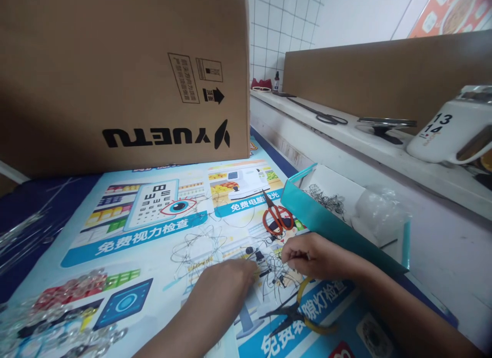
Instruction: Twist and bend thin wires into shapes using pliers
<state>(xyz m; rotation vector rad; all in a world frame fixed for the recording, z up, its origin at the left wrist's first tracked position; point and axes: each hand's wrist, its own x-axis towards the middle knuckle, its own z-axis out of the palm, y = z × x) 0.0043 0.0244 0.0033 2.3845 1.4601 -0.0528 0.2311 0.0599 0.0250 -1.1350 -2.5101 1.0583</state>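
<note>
My left hand (230, 281) is low over the printed sheet (226, 235), its fingers curled down and mostly hidden behind the back of the hand. Just right of it, my right hand (307, 255) is closed with fingertips pinched; what it holds is too small to make out. Between and below both hands lies a tangle of thin dark wires (274, 276). Red-handled scissors (277, 217) rest above the right hand. Yellow-handled scissors (300, 317) lie below it. A looser coil of thin wire (196, 250) sits above my left hand.
A teal box (338, 230) at the right holds wires and a clear plastic bag. Clear beads or discs (61, 317) lie at lower left. A large cardboard box (154, 81) stands behind. The ledge (369, 147) carries a white mug (448, 127) and black scissors (330, 119).
</note>
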